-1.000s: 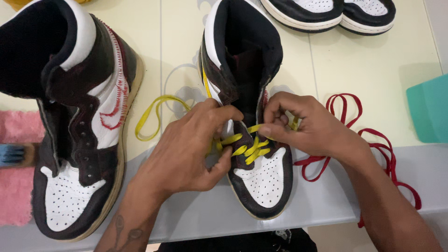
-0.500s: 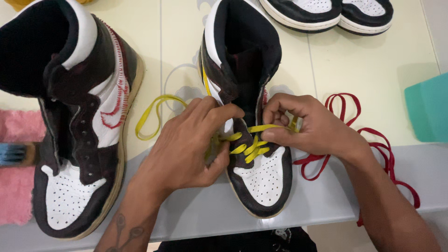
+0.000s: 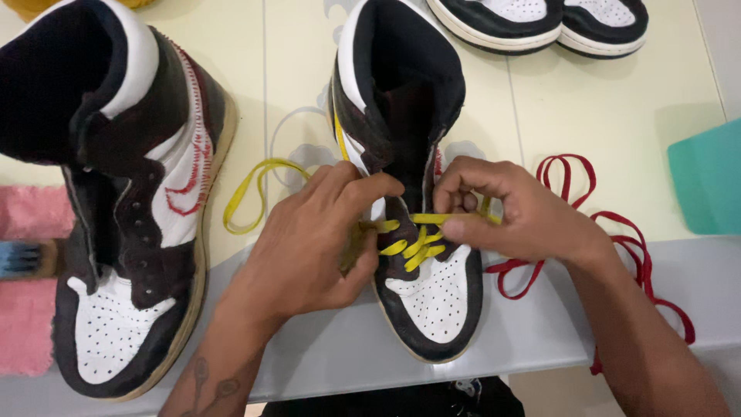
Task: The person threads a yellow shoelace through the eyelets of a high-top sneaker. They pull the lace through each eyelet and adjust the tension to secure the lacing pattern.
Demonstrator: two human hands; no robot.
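Note:
A black, brown and white high-top sneaker (image 3: 432, 301) stands in the middle of the table, toe toward me. A yellow lace (image 3: 413, 245) crosses its lower eyelets, and its loose end loops out to the left. My left hand (image 3: 309, 239) grips the shoe's left side at the eyelets. My right hand (image 3: 509, 212) pinches the yellow lace at the shoe's right side and holds it taut across the tongue.
A second matching high-top (image 3: 131, 216) without laces stands at the left. A red lace (image 3: 610, 232) lies loose at the right. Two shoe soles (image 3: 540, 23) sit at the top, a teal object (image 3: 706, 185) at the right edge, a pink cloth (image 3: 31, 309) and brush (image 3: 23, 259) at the left.
My right hand has pulled the yellow lace further across the shoe, so it now runs straight over the tongue. My left hand has stayed on the shoe.

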